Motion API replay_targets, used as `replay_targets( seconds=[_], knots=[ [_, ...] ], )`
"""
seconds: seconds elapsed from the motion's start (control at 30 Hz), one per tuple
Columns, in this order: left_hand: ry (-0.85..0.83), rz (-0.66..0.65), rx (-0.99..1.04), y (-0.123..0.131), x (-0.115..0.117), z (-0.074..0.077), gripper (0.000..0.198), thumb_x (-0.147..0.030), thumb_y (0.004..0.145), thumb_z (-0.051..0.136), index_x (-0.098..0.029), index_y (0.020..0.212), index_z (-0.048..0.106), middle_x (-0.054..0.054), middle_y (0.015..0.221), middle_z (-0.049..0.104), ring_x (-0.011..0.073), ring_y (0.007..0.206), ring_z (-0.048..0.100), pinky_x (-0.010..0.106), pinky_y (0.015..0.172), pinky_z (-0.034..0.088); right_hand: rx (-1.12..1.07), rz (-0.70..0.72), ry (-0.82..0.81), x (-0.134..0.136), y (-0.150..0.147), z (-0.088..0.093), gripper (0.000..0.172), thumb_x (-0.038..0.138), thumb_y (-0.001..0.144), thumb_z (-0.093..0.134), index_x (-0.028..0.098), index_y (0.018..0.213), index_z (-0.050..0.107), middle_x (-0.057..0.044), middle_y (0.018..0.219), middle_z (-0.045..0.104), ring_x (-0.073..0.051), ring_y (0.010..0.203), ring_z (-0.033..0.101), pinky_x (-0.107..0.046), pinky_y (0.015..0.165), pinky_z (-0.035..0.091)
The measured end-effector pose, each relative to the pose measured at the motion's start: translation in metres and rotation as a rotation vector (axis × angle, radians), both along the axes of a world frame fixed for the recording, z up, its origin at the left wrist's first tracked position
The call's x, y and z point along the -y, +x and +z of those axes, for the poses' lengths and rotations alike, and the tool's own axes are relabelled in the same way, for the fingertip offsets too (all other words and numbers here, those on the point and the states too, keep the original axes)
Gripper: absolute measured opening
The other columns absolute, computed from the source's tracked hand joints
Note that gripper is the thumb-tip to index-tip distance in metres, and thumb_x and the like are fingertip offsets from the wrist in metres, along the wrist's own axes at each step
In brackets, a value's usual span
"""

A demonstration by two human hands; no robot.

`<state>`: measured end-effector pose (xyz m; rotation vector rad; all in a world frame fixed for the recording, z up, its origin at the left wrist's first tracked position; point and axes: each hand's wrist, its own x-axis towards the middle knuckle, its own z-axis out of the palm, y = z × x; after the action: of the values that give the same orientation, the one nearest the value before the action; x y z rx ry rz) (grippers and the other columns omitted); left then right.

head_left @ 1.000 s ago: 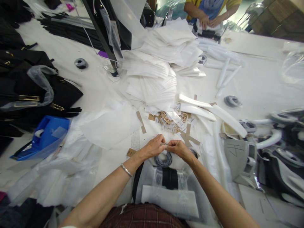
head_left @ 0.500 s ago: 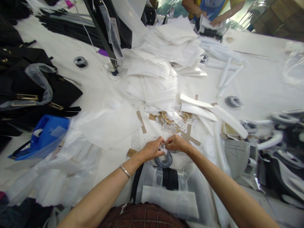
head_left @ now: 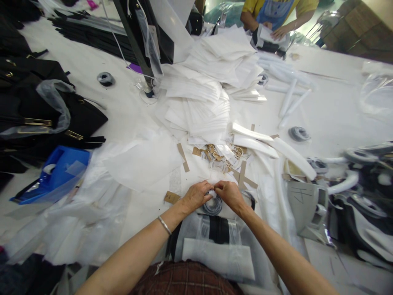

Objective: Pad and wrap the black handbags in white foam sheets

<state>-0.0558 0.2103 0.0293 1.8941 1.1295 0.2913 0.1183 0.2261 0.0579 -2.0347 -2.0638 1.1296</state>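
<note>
In front of my body lies a black bag (head_left: 219, 230) covered in clear plastic and white foam sheet. A grey ring-shaped coil (head_left: 212, 208), seemingly film-wrapped, sits at its far end. My left hand (head_left: 198, 195), with a silver bangle on the wrist, pinches at the coil's far side. Facing it, my right hand (head_left: 229, 196) is closed with its fingertips almost touching the left ones. A small whitish piece (head_left: 211, 193) shows between the fingertips; its kind is too small to tell. By my left hand lies a brown tag (head_left: 172, 197).
Ahead are a pile of stringed tags (head_left: 219, 155) and stacked white foam sheets (head_left: 208, 94). Black bags (head_left: 39, 98) and a blue tape dispenser (head_left: 55, 174) stand left. White foam tubes (head_left: 291, 157) lie right. A co-worker's hands (head_left: 279, 32) handle a wrapped item across the table.
My right hand has turned slightly and both hands sit a little lower, closer over the coil. A dark loop now shows beside my right wrist. The co-worker's hands have shifted slightly.
</note>
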Motion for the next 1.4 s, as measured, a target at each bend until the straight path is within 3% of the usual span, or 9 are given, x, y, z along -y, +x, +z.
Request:
replay_targets(
  seconds=[0.17,0.37,0.57,0.7,0.8,0.9,1.07,1.23,1.4],
  knots=[
    [-0.061,0.11,0.011,0.003,-0.001,-0.004,0.02,-0.018,0.08,0.064,-0.021,0.099,0.063,0.002,0.101,0.066,0.018,0.098,0.062,0.028,0.093,0.046,0.064,0.046,0.098,0.015,-0.006,0.006,0.025,0.021,0.087,0.052,0.025,0.079,0.075,-0.003,0.077,0.076,-0.018,0.072,0.07,-0.026,0.063,0.043],
    [-0.048,0.184,0.011,0.005,-0.001,-0.006,0.02,-0.02,0.082,0.062,-0.022,0.101,0.061,0.001,0.101,0.068,0.0171,0.098,0.063,0.027,0.091,0.048,0.19,0.232,0.407,0.043,-0.01,-0.004,0.021,0.013,0.09,0.05,0.021,0.087,0.069,-0.008,0.082,0.074,-0.021,0.076,0.069,-0.029,0.065,0.048],
    [-0.016,0.157,0.101,0.002,0.001,-0.007,0.018,-0.018,0.082,0.061,-0.023,0.099,0.066,-0.001,0.102,0.071,0.0148,0.1,0.064,0.024,0.094,0.046,0.215,0.246,0.655,0.086,-0.016,-0.016,0.042,0.011,0.088,0.049,0.014,0.13,0.052,-0.017,0.13,0.062,-0.029,0.12,0.057,-0.048,0.104,0.041],
    [0.005,0.152,0.082,0.002,0.0,-0.007,0.017,-0.018,0.082,0.062,-0.024,0.097,0.067,-0.001,0.102,0.072,0.0158,0.1,0.064,0.026,0.094,0.046,0.146,0.199,0.669,0.111,0.007,-0.002,0.045,0.018,0.09,0.051,0.02,0.135,0.049,-0.011,0.134,0.06,-0.028,0.128,0.051,-0.052,0.111,0.033],
    [0.023,0.127,0.083,0.003,0.0,-0.005,0.019,-0.019,0.082,0.061,-0.024,0.1,0.067,0.0,0.107,0.072,0.0172,0.104,0.063,0.027,0.097,0.045,0.12,0.009,0.734,0.131,0.06,0.014,0.036,0.023,0.092,0.05,0.022,0.128,0.056,-0.009,0.125,0.066,-0.026,0.123,0.056,-0.052,0.11,0.035],
    [0.016,0.139,0.067,0.003,0.0,-0.005,0.018,-0.023,0.082,0.06,-0.026,0.098,0.067,0.0,0.108,0.072,0.0181,0.104,0.064,0.028,0.096,0.045,0.155,-0.438,0.738,0.159,0.135,0.032,0.031,0.036,0.091,0.051,0.021,0.114,0.065,-0.011,0.114,0.071,-0.028,0.109,0.063,-0.049,0.1,0.045],
    [-0.006,0.156,0.099,0.001,-0.006,-0.01,0.02,-0.035,0.08,0.057,-0.026,0.096,0.066,-0.001,0.102,0.072,0.0202,0.097,0.065,0.03,0.089,0.048,0.159,-1.157,0.528,0.205,0.247,0.049,0.051,0.055,0.075,0.057,0.017,0.107,0.07,-0.013,0.106,0.073,-0.031,0.101,0.066,-0.044,0.092,0.049],
    [-0.011,0.176,0.118,0.001,-0.01,-0.016,0.026,-0.043,0.077,0.055,-0.026,0.093,0.065,-0.001,0.097,0.072,0.0205,0.091,0.066,0.03,0.085,0.048,-0.202,-1.322,0.34,0.2,0.295,0.035,0.053,0.052,0.058,0.072,0.017,0.098,0.07,-0.012,0.108,0.072,-0.028,0.101,0.065,-0.039,0.089,0.051],
    [-0.012,0.184,0.079,0.002,-0.011,-0.018,0.026,-0.046,0.076,0.056,-0.027,0.092,0.064,-0.003,0.093,0.071,0.0193,0.087,0.066,0.029,0.081,0.047,-0.457,-1.263,0.193,0.169,0.305,0.022,0.045,0.052,0.057,0.078,0.019,0.087,0.072,-0.01,0.096,0.074,-0.024,0.089,0.068,-0.035,0.078,0.055]
  ],
)
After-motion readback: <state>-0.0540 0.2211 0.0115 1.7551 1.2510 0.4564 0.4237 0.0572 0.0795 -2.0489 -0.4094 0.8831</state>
